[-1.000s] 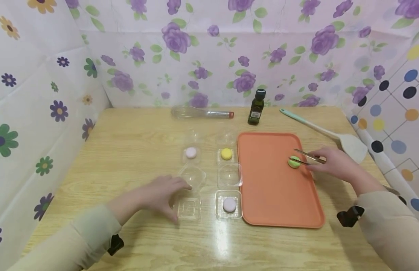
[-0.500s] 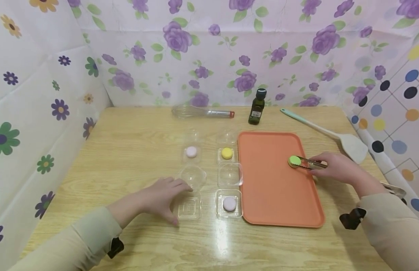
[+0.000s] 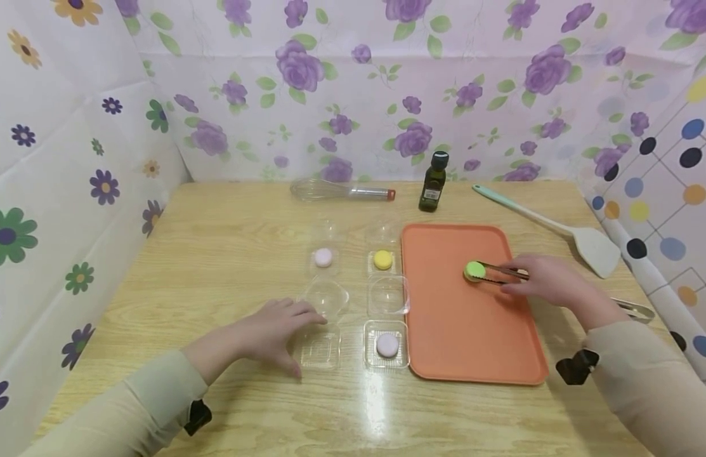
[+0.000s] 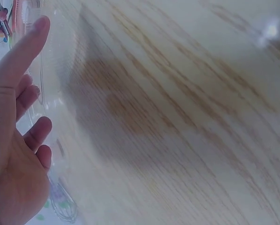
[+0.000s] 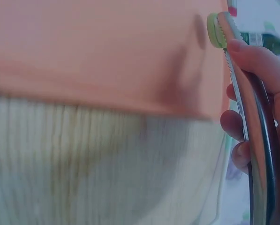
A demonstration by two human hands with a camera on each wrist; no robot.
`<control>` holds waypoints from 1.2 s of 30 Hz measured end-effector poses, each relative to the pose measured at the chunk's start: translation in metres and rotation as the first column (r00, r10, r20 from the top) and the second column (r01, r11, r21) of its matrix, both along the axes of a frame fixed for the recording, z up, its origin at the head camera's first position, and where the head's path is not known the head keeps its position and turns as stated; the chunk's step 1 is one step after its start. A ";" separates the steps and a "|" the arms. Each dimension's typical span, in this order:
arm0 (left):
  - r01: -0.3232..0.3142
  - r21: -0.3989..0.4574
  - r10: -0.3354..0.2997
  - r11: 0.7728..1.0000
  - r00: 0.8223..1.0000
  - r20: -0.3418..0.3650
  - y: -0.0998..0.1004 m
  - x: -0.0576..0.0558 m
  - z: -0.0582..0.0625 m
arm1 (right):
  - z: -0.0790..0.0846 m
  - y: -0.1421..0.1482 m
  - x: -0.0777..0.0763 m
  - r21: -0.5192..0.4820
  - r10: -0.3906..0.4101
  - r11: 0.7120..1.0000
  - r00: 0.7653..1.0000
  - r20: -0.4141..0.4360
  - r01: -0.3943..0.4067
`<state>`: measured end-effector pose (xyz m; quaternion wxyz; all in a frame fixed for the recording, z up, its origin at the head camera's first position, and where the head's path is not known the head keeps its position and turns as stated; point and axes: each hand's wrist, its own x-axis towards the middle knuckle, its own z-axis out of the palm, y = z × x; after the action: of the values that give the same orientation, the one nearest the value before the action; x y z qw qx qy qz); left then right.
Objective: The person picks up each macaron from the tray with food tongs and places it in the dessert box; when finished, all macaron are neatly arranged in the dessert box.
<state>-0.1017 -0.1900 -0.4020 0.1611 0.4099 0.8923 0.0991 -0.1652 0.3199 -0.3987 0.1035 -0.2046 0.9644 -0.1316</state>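
My right hand grips metal tongs, whose toothed tips pinch a green macaron above the orange tray. The macaron's edge shows between the tips in the right wrist view. My left hand has its thumb and fingers spread around the left side of a clear plastic box with no macaron in it; whether it touches the box I cannot tell. Beside that box, another clear box holds a pale purple macaron. Behind are a pink macaron and a yellow macaron in clear boxes.
A whisk lies at the back of the wooden table, with a dark green bottle standing to its right. A spatula lies right of the tray. Patterned cloths hang around the table.
The tongs have closed on the green macaron, and my right hand has carried it left over the tray. My left hand has stayed at the box.
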 end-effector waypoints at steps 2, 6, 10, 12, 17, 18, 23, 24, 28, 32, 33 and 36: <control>-0.004 -0.008 0.004 1.000 1.000 0.003 0.000 0.000 0.000 | 0.000 -0.007 -0.001 -0.005 0.010 1.000 1.000 0.002 -0.010; -0.003 -0.007 0.003 1.000 1.000 -0.006 0.000 0.001 0.001 | 0.000 -0.025 -0.004 -0.021 0.033 0.999 0.999 0.004 -0.033; 0.004 0.003 -0.004 1.000 1.000 -0.014 0.000 0.001 0.001 | 0.002 -0.045 -0.007 -0.034 0.081 0.996 0.997 -0.014 -0.082; 0.005 0.002 -0.005 1.000 1.000 -0.016 0.000 0.002 0.001 | 0.003 -0.054 -0.008 -0.048 0.114 0.992 0.993 -0.029 -0.115; 0.002 0.002 -0.002 1.000 1.000 -0.021 0.001 0.002 0.002 | 0.006 -0.077 -0.009 -0.087 0.177 0.979 0.982 -0.068 -0.183; 0.000 0.004 0.000 1.000 1.000 -0.021 0.001 0.002 0.003 | 0.007 -0.082 -0.009 -0.095 0.190 0.976 0.979 -0.075 -0.197; -0.004 0.013 0.005 1.000 1.000 -0.022 0.001 0.002 0.004 | 0.010 -0.105 -0.008 -0.118 0.265 0.955 0.961 -0.085 -0.273; -0.005 0.014 0.005 1.000 1.000 -0.024 0.001 0.002 0.004 | 0.012 -0.110 -0.008 -0.120 0.276 0.951 0.958 -0.077 -0.284; -0.006 0.017 0.006 1.000 1.000 -0.024 0.000 0.002 0.003 | 0.016 -0.125 -0.006 -0.133 0.306 0.941 0.950 -0.055 -0.311; -0.013 0.013 0.013 1.000 1.000 -0.023 0.001 0.002 0.003 | 0.018 -0.142 -0.002 -0.132 0.363 0.920 0.929 -0.073 -0.370; -0.014 0.009 0.014 1.000 1.000 -0.024 0.002 0.002 0.002 | 0.018 -0.145 -0.001 -0.127 0.384 0.912 0.920 -0.079 -0.391; -0.018 0.001 0.018 1.000 1.000 -0.024 0.003 0.003 0.001 | 0.017 -0.158 0.004 -0.124 0.436 0.888 0.896 -0.083 -0.443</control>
<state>-0.0989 -0.1870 -0.4008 0.1495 0.4032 0.8977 0.0961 -0.1610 0.1619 -0.3816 0.0903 -0.4278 0.8838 -0.1664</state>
